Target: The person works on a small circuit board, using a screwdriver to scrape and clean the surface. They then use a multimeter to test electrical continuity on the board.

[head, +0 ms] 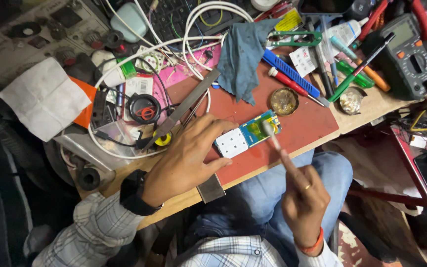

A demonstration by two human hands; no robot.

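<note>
A small opened phone circuit board (247, 134), with a white keypad part and a blue-green board, lies on a red mat (302, 123). My left hand (186, 160) rests on the mat and presses the board's left end with its fingers. My right hand (305, 202) holds a thin brush (273, 136) whose pale head touches the green end of the board. A ring is on one right finger and an orange band on that wrist.
The cluttered bench holds a blue cloth (243, 54), a multimeter (406, 54), white cables (193, 29), a metal file (186, 106), screwdrivers (292, 84), a round tin of flux (283, 101) and folded white paper (45, 99). My knees in jeans are below the bench edge.
</note>
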